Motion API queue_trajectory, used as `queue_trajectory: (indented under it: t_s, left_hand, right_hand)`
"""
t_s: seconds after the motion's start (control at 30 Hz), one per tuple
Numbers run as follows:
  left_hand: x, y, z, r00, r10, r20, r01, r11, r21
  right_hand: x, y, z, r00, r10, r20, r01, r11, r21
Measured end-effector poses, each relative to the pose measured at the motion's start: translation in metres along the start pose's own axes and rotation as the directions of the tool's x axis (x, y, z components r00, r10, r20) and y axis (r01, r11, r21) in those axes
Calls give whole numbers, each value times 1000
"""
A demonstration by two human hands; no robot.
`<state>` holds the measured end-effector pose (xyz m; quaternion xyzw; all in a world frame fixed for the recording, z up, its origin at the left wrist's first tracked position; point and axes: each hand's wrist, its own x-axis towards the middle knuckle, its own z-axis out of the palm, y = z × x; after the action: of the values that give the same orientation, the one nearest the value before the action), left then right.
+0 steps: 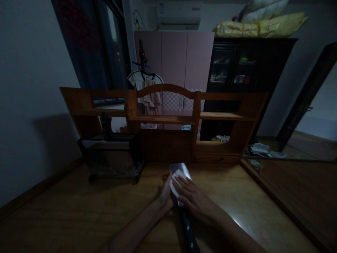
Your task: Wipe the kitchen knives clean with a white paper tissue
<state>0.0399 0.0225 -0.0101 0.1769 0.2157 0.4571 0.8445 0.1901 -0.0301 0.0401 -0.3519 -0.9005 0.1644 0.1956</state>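
A cleaver [186, 169] points away from me over the wooden table, with its broad metal blade at the far end and its black riveted handle [188, 230] toward me. Along the blade's left edge, my left hand [165, 194] is closed and supports it; some of its fingers are hidden underneath. A folded white tissue [174, 182] lies against the blade's upper face. My right hand [196, 198] presses the tissue there, fingers together and nearly straight. Neither hand is on the handle.
A wooden shelf unit [165, 120] spans the table's far side. At the left stands a dark-framed box [110, 160] with a black object [106, 125] on top. A raised wooden edge [273, 196] borders the tabletop [126, 207] on the right.
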Motion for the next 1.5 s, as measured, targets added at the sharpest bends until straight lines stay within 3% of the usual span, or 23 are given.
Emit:
queue_trajectory:
  t_s: [0.13, 0.4, 0.67, 0.9, 1.1, 1.37, 1.5]
  left_hand:
    - [-1, 1, 2, 999, -14, 47, 14, 1000, 11]
    - [-7, 5, 12, 996, 34, 86, -34, 999, -5]
    - [-5, 2, 11, 993, 6, 119, -6, 1000, -2]
    - [-6, 2, 6, 992, 24, 124, -28, 999, 27]
    - [-6, 2, 11, 997, 33, 65, -35, 999, 36]
    - [2, -1, -9, 994, -107, -8, 108, 994, 27]
    - [0, -1, -9, 996, -89, -23, 90, 993, 71]
  right_hand:
    - [1, 6, 2, 1000, 23, -12, -24, 998, -50]
    - [-6, 28, 14, 977, 188, -97, -199, 973, -118]
    - [-15, 25, 18, 948, 301, -105, -314, 939, -144]
    - [-13, 15, 20, 965, 206, -161, -236, 951, -199]
    - [-14, 9, 20, 967, 234, -97, -249, 952, -178]
    - [-11, -13, 15, 992, 123, 20, -122, 992, -28]
    - [-10, -16, 4, 996, 80, 30, -79, 997, -20]
